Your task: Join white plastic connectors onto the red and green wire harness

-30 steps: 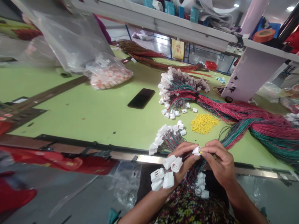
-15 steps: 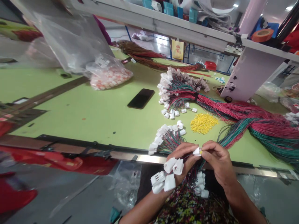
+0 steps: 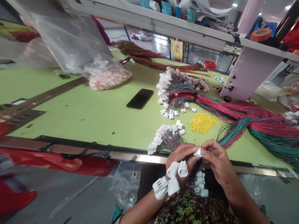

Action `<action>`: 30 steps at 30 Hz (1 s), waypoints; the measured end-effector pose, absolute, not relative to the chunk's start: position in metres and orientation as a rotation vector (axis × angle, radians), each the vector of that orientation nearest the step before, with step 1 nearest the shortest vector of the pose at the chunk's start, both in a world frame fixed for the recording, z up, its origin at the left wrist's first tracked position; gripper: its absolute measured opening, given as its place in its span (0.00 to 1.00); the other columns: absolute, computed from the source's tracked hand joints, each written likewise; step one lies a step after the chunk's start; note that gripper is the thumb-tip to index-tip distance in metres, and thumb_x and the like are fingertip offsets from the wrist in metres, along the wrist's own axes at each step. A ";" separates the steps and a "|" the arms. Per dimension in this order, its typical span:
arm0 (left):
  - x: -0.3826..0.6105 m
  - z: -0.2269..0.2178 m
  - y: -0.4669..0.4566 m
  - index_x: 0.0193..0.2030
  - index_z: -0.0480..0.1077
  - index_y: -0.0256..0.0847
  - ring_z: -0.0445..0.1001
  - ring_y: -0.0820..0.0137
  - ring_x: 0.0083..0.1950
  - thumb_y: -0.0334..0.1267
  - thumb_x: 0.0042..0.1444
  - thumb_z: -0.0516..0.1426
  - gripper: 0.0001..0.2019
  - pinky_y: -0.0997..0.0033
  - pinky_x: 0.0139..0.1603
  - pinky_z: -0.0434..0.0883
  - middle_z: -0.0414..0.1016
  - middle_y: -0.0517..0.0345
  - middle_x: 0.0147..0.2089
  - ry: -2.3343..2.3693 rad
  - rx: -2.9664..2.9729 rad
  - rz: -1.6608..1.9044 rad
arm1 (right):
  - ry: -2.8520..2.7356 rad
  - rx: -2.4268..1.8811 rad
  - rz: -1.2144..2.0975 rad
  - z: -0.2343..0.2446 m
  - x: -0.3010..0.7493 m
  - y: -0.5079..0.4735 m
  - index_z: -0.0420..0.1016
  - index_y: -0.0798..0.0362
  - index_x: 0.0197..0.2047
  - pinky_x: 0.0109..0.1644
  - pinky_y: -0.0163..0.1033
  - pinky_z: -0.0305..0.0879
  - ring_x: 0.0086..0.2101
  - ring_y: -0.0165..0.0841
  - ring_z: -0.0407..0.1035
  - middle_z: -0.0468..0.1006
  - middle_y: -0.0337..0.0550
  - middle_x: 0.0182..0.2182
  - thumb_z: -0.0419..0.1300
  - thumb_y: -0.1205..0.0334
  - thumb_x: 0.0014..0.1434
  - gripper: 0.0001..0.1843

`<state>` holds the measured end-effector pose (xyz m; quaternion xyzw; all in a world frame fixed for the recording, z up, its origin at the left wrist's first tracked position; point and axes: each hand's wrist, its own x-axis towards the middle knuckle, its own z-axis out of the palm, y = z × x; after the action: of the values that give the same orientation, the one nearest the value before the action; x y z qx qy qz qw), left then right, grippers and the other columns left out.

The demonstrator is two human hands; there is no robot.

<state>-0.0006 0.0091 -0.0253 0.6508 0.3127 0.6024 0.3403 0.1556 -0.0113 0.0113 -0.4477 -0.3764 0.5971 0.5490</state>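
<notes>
- Green work table (image 3: 93, 124) is filling most of the view, with a metal strip (image 3: 149, 159) running along its near edge.
- Long bundle of red and green wires (image 3: 261, 124) is lying across the right side of the table and running to the hands.
- Clear plastic bag of pink and white parts (image 3: 107, 79) is sitting near the far side, and a black phone (image 3: 140, 98) is lying between it and the wires.
- Two heaps of white plugs on wires are resting on the table: the far heap (image 3: 179, 88) and the near heap (image 3: 161, 140), just beside the left hand.
- Tiny yellow bits (image 3: 202, 123) are sitting in a pile next to the wires.
- Left hand (image 3: 181, 155) is closed around a bunch of wires (image 3: 190, 177), with big white plugs (image 3: 173, 170) sticking out past it.
- Right hand (image 3: 217, 161) is closed too, and its fingers (image 3: 210, 146) are pinching a small white plug (image 3: 198, 152).
- Small white plug is up in the air above the table's near edge, between both hands.
- Yellow tip that was showing on the small white plug is not showing now, because the fingers are turning it.
</notes>
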 end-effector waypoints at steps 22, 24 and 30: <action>0.007 -0.012 0.028 0.47 0.76 0.39 0.59 0.80 0.17 0.52 0.63 0.60 0.18 0.77 0.17 0.58 0.76 0.59 0.31 0.767 1.090 1.090 | -2.350 -1.131 0.928 -0.001 0.208 -0.048 0.80 0.49 0.41 0.33 0.34 0.65 0.30 0.32 0.70 0.76 0.39 0.32 0.63 0.70 0.61 0.08; 0.012 -0.011 0.027 0.47 0.78 0.39 0.60 0.77 0.19 0.51 0.63 0.59 0.17 0.76 0.18 0.58 0.75 0.60 0.28 0.835 1.134 1.077 | -2.288 -1.139 0.901 0.002 0.202 -0.047 0.80 0.49 0.42 0.32 0.34 0.65 0.29 0.31 0.70 0.77 0.40 0.33 0.66 0.64 0.62 0.04; 0.016 -0.004 0.023 0.44 0.79 0.40 0.74 0.68 0.29 0.46 0.62 0.59 0.13 0.70 0.30 0.70 0.78 0.57 0.29 0.953 1.306 1.123 | -1.797 -1.079 0.684 0.030 0.175 -0.024 0.76 0.47 0.50 0.31 0.36 0.68 0.29 0.31 0.69 0.78 0.42 0.38 0.70 0.60 0.60 0.15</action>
<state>0.0164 0.0230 -0.0036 0.5526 0.4034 0.4750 0.5534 0.1745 -0.0239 0.0296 -0.4366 -0.7273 0.2768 0.4515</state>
